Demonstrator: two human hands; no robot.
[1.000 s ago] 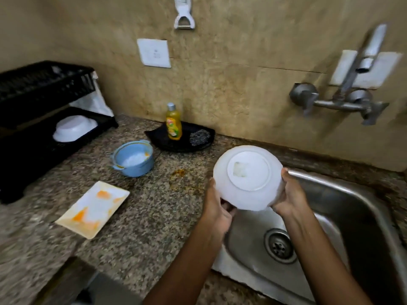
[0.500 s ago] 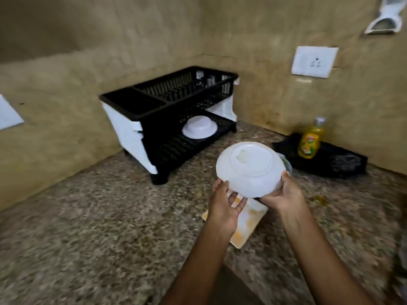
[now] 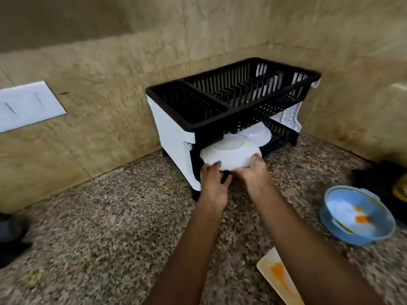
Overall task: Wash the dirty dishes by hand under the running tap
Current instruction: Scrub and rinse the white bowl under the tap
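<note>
From the head view, both hands hold an upturned white bowl (image 3: 229, 156) at the mouth of the rack's (image 3: 231, 100) lower shelf: the left hand (image 3: 214, 183) has its fingers on the near rim, the right hand (image 3: 251, 169) grips the right edge with the thumb on top. Another bowl (image 3: 256, 134) already lies further in. I judge this the racking step; next, slide it in and let go, then fetch the stained blue bowl (image 3: 357, 214) or plate (image 3: 278, 276).
</note>
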